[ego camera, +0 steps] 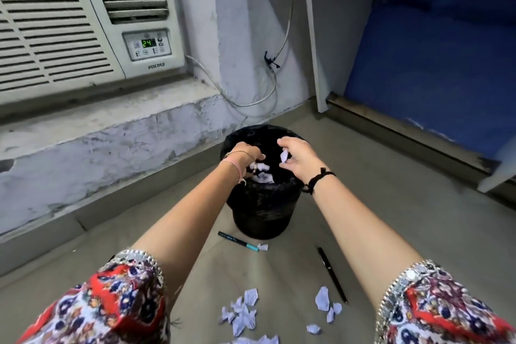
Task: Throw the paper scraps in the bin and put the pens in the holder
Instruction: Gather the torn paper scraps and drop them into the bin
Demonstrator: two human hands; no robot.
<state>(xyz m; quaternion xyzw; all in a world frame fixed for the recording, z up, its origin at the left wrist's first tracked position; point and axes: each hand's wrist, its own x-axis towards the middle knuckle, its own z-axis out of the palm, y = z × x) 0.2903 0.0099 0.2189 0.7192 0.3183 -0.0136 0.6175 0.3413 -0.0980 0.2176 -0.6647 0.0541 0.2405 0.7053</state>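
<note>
Short floral sleeves point(117, 296) red, navy, white, silver-trimmed cuffs, lower corners; left wrist pink thread, thin bangle, possibly gold; right wrist black thread point(321, 179)

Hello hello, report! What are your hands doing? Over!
Both hands over black bin: left hand dropping scraps, right hand pinching one scrap. More scraps, two pens on floor. Nothing blocking.

Home room: window air conditioner point(83, 22) in scuffed wall, blue mattress point(435, 58) on floor.
</note>
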